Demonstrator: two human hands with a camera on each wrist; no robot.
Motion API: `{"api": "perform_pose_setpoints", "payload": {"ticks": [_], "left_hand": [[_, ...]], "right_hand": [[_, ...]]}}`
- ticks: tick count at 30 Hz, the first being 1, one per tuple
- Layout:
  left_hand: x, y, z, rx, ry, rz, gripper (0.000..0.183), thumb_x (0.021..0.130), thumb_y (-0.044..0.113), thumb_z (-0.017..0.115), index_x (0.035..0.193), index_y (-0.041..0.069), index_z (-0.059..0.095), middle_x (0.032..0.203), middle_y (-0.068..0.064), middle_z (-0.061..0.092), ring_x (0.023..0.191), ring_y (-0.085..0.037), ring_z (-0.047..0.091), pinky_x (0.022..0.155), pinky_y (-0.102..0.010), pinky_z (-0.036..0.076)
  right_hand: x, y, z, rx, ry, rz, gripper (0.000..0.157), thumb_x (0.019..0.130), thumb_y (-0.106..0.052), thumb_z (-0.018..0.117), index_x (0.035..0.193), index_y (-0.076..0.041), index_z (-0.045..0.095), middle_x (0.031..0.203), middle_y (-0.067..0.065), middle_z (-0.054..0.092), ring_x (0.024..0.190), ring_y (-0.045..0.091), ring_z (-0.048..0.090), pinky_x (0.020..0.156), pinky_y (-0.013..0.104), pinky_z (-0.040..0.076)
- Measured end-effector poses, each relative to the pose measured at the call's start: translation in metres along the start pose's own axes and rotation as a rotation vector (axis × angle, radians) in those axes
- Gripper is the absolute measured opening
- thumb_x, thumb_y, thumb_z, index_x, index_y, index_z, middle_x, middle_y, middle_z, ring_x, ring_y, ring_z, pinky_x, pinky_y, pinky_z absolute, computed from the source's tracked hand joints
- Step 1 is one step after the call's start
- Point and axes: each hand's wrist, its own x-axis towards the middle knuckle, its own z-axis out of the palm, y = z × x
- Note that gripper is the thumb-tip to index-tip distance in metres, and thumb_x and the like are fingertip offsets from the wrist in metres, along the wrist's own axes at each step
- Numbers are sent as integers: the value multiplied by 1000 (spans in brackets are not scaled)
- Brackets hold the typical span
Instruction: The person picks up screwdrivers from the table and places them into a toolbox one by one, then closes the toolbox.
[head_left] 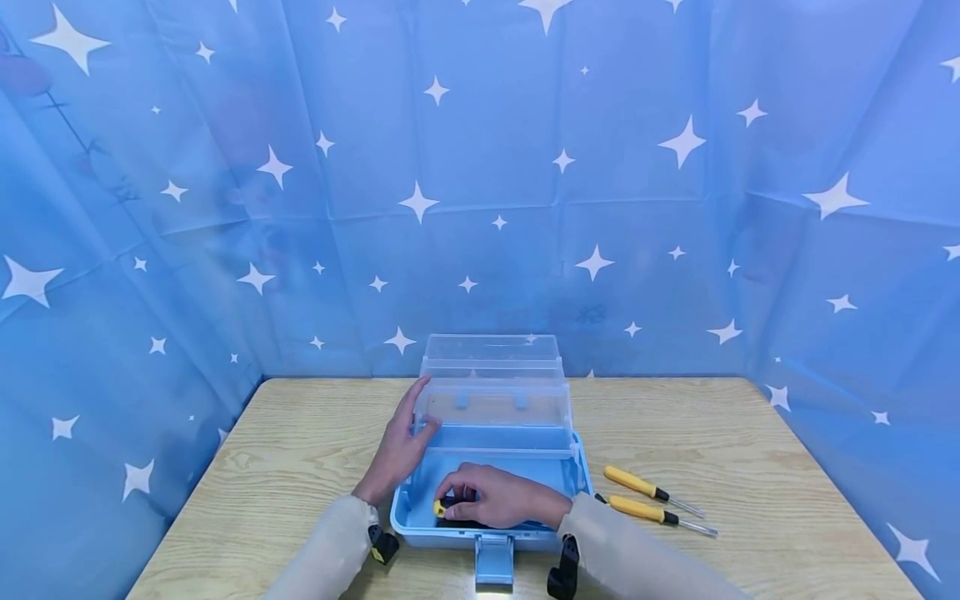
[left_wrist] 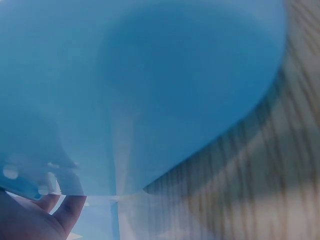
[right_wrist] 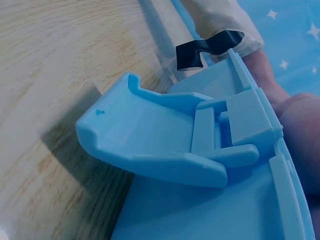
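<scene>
A light-blue toolbox (head_left: pixel 447 533) stands on the table with its clear lid (head_left: pixel 495 404) raised at the back. My left hand (head_left: pixel 399 450) is at the box's left side by the lid, its fingers extended. In the left wrist view, part of that hand (left_wrist: pixel 30 220) shows beyond the blurred blue box wall (left_wrist: pixel 200 75). Inside the box, my right hand (head_left: pixel 502 497) holds a black-and-yellow tool (head_left: pixel 439 507), mostly covered by the fingers, so its kind is unclear. The right wrist view shows the front latch (right_wrist: pixel 145 130) hanging open, with a blurred part of the right hand (right_wrist: pixel 305 135) behind the rim.
To the right of the box, two yellow-handled screwdrivers, one farther back (head_left: pixel 630 479) and one nearer (head_left: pixel 645 510), lie on the wooden table (head_left: pixel 315 433). A blue curtain (head_left: pixel 480 275) with white stars hangs behind and along both sides.
</scene>
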Motion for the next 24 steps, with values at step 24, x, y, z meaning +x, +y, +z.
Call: {"api": "perform_pose_setpoints", "payload": {"ticks": [24], "left_hand": [[1,0,0,-24,-1,-5,64,102,20,54,153,44,24,162,7,24,149,-28,27,114,-65,26]], "right_hand": [[2,-1,3,5,5,7,22,96,-15,65,117,-10,64,88,-10,60,77,-2,54,73,16,49]]}}
